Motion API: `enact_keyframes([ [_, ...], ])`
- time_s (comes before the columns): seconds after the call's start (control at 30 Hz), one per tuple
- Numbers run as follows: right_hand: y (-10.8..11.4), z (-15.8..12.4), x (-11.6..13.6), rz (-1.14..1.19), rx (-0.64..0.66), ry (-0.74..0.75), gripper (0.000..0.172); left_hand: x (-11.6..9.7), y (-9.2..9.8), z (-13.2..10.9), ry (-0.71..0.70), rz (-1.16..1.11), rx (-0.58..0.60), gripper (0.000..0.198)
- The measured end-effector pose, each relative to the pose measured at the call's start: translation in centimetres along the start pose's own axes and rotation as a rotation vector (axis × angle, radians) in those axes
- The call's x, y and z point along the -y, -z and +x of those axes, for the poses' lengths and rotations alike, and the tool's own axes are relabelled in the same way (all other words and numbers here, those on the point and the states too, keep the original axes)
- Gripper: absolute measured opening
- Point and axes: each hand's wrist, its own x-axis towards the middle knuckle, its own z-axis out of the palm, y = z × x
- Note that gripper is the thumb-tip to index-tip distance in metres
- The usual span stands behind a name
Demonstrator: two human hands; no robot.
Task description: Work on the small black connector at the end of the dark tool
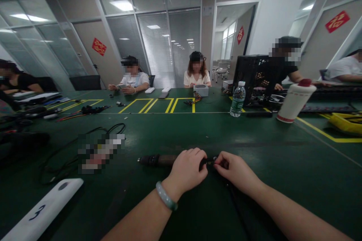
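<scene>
The left hand (189, 167) was closed around a long, dark brown-and-black cylindrical tool (160, 160), its metal tip pointing left, on or just above the dark green tabletop (175, 131). The right hand (236, 169) pinched a small black piece (210, 160) at the tool's other end. A white, round-cornered slab (49, 209) marked "3" lay lower left.

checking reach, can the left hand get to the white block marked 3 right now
Probably yes: only green tabletop shows between the left hand and the white block, but the hand grips the dark tool and would likely need to let go first.
</scene>
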Motion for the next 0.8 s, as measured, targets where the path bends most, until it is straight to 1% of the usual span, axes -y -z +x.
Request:
enact_keyframes([
  [0.13,-0.11,-0.06,0.09,-0.001,0.007,-0.004,0.007,0.04,-0.18,0.06,-0.017,-0.022,-0.019,0.014],
  [0.23,-0.24,-0.04,0.02,-0.017,-0.005,0.005,0.006,-0.02,-0.2,0.13,-0.042,-0.026,-0.011,0.016],
  [0.43,-0.32,0.17,-0.14,-0.006,-0.007,0.023,0.005,0.05,-0.52,0.33,-0.071,-0.036,-0.011,0.012],
  [0.63,-0.27,0.15,0.05,0.006,-0.011,0.021,0.004,0.25,-0.87,0.42,-0.067,-0.041,-0.015,0.009],
  [0.8,-0.3,0.17,0.14,-0.007,-0.012,0.013,0.004,0.28,-0.85,0.42,-0.083,-0.044,-0.012,0.011],
])
